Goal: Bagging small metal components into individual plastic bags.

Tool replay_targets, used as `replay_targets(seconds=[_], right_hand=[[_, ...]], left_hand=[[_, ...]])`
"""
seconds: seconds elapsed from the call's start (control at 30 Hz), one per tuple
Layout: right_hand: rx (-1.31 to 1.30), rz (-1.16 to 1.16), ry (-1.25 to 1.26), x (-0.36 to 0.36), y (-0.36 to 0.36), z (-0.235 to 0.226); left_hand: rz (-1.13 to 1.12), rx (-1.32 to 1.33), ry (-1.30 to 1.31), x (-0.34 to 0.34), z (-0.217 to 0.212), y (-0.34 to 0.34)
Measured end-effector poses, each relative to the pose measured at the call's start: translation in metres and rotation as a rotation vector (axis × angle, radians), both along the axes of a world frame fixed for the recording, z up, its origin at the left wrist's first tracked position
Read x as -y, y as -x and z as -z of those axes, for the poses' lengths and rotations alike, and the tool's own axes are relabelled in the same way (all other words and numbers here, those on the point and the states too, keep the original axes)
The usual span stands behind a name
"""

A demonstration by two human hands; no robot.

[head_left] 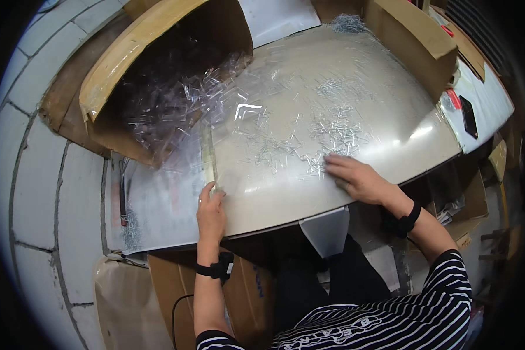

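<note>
Small thin metal pins, bright and wire-like, lie scattered in a loose pile over a shiny metal sheet. My right hand reaches in from the right, its fingers stretched out and touching the near edge of the pile. At the taped left border of the sheet is my left hand, with thumb and forefinger curled close together. Whatever may be between those fingertips is too small to make out. Ahead of it, clear plastic pieces spill from a cardboard box lying open toward me.
A bent clear piece lies apart on the sheet. Tangled pins sit at the far edge, more at the left corner. A cardboard wall borders the right; beyond it lies a dark phone. A grey bracket juts below the front edge.
</note>
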State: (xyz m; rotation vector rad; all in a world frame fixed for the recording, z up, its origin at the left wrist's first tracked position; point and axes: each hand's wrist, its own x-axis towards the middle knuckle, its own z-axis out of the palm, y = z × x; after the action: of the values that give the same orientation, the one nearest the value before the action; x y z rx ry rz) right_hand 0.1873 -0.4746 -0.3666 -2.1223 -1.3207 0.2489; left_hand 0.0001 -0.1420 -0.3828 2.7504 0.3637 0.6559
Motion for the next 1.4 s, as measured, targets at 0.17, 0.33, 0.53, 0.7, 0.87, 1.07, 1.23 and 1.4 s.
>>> replay_targets(seconds=[0.17, 0.33, 0.53, 0.7, 0.87, 1.07, 1.23, 1.4], right_hand=[[-0.367, 0.445, -0.273, 0.034, 0.011, 0.016], [0.177, 0.237, 0.132, -0.023, 0.01, 0.034], [0.332, 0.478, 0.208, -0.032, -0.002, 0.039], [0.237, 0.28, 0.189, -0.024, -0.02, 0.034], [0.253, 0.172, 0.224, -0.018, -0.008, 0.022], [-0.327, 0.346, -0.344, 0.035, -0.014, 0.015], [0.167, 0.302, 0.001, -0.015, -0.003, 0.039], [0.377, 0.407, 0.249, -0.02, -0.016, 0.037]], left_hand=[[-0.14, 0.216, 0.466, -0.007, 0.008, 0.028], [-0.412, 0.039, 0.246, 0.009, 0.019, -0.01], [-0.337, 0.381, 0.345, 0.024, 0.044, -0.013], [-0.307, 0.532, 1.16, 0.101, -0.012, 0.011], [-0.201, 0.352, 1.085, 0.155, 0.007, 0.046], [0.21, -0.277, 1.402, 0.205, 0.047, 0.113], [0.693, -0.787, 1.657, 0.211, 0.057, 0.128], [0.535, -0.864, 1.933, 0.202, 0.072, 0.149]])
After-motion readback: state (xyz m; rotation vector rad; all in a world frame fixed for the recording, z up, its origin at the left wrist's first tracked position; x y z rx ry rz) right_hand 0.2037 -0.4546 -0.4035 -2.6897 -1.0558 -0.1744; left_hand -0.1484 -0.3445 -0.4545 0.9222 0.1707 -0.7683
